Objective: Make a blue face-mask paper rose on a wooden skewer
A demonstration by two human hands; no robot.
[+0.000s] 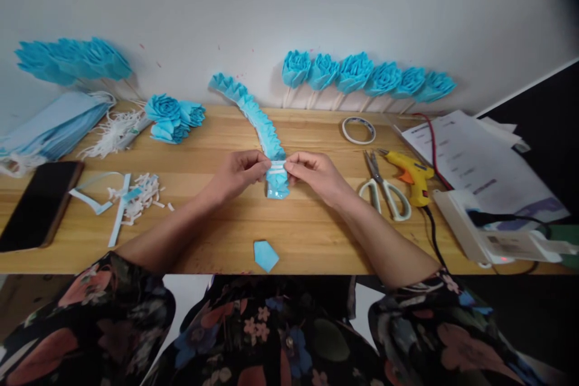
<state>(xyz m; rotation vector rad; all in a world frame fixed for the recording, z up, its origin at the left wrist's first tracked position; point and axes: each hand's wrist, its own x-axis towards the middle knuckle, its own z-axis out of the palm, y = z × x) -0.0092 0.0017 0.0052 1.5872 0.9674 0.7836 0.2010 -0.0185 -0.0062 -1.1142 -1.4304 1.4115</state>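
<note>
A long pleated strip of blue fabric (pixel 253 114) runs from the wall down to the middle of the wooden table, bending to the right as it nears me. My left hand (pixel 239 172) pinches the strip's left edge close to its near end. On the opposite edge, the thumb and fingers of my right hand (pixel 314 175) are closed too. White bands cross the strip between my fingertips, and small shiny spots show at its near end. Closer to me lies a loose blue five-sided piece (pixel 265 256), apart from both hands.
Blue fabric flowers on sticks (pixel 355 72) lean on the wall. At right are a tape roll (pixel 358 131), scissors (pixel 384 184), a yellow glue gun (pixel 414 178), papers (pixel 479 163) and a power strip (pixel 479 232). At left are a phone (pixel 40 205), white scraps (pixel 140 196) and stacked masks (pixel 58 126).
</note>
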